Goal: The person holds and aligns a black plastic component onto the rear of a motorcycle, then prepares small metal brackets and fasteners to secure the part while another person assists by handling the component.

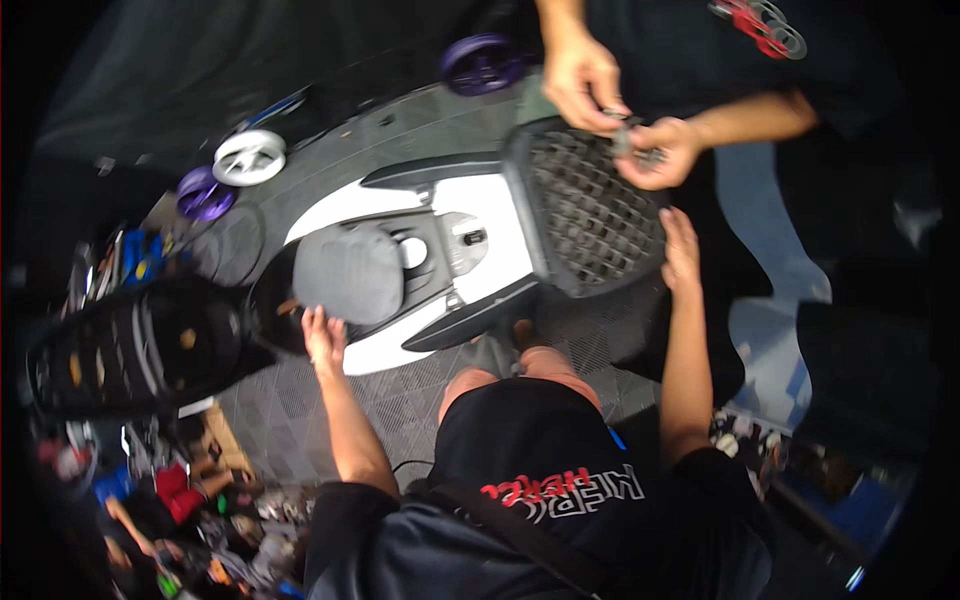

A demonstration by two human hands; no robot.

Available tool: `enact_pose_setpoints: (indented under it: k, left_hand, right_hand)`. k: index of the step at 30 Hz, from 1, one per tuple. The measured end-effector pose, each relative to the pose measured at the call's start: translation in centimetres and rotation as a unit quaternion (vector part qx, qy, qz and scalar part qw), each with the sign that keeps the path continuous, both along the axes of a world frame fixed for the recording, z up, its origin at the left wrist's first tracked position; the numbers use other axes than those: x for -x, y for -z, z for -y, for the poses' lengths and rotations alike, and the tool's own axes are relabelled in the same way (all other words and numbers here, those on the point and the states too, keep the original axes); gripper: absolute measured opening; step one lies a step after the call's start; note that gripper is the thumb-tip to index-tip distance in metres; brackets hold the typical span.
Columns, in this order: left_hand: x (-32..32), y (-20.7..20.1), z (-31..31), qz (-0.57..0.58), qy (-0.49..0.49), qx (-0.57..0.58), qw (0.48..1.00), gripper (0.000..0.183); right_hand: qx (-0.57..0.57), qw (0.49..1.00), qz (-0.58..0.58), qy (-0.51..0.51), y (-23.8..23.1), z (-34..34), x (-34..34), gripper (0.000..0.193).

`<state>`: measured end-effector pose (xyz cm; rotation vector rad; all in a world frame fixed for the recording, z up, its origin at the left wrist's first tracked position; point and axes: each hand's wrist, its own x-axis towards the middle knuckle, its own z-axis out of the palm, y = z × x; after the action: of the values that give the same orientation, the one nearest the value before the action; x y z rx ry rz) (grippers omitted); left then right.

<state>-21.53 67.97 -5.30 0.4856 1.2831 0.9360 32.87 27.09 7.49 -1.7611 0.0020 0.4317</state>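
A white scooter body (pixel 490 215) with black side panels lies across the middle. My left hand (pixel 323 340) is at the near edge of a dark grey rounded panel (pixel 350 275), fingers stretched against its rim and not wrapped round anything. On the right side, my right hand (pixel 682 250) rests with straight fingers along the outer edge of a black tray (pixel 590 210) with a crisscross surface. Above that tray, another person's two hands (pixel 625 130) pinch small dark metal pieces, too blurred to name.
At the left stands a long black scooter seat (pixel 140 345), its hollow underside showing. Purple wheels (pixel 484 65) and a white wheel (pixel 249 158) lie on the far side. Several people and loose goods crowd the lower left. Red-handled scissors (pixel 765 28) hang at the top right.
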Motion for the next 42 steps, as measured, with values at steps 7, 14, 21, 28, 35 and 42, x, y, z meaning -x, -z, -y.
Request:
enact_pose_setpoints:
  k: [7,14,21,28,35,42]
  left_hand:
    - [-0.7,-9.3,-2.3,0.05,0.116,-0.156,0.98,0.035]
    - [-2.0,-15.3,-3.0,-0.031,0.147,-0.191,0.97,0.039]
    - [-2.6,-17.0,-2.5,-0.116,0.132,-0.168,0.97,0.041]
    - [-1.0,-13.5,-3.5,0.029,0.118,-0.185,0.975,0.035]
    - [1.8,-10.2,-4.4,0.055,0.052,-0.168,0.983,0.037]
    - [4.9,-7.0,-4.8,0.092,0.052,-0.181,0.978,0.035]
  right_hand:
    - [0.0,0.999,-0.037,0.028,0.7,0.2,-0.7,0.074]
    - [-0.022,0.999,-0.046,0.001,0.6,0.5,-0.6,0.068]
    - [0.025,0.999,-0.002,0.026,-0.3,-0.2,0.4,0.064]
    - [-0.052,0.998,-0.027,-0.003,-0.7,-0.5,0.5,0.053]
    - [-0.062,0.998,-0.028,-0.018,0.6,0.1,-0.3,0.048]
    - [-0.063,0.998,-0.022,-0.022,0.8,0.2,-0.6,0.044]
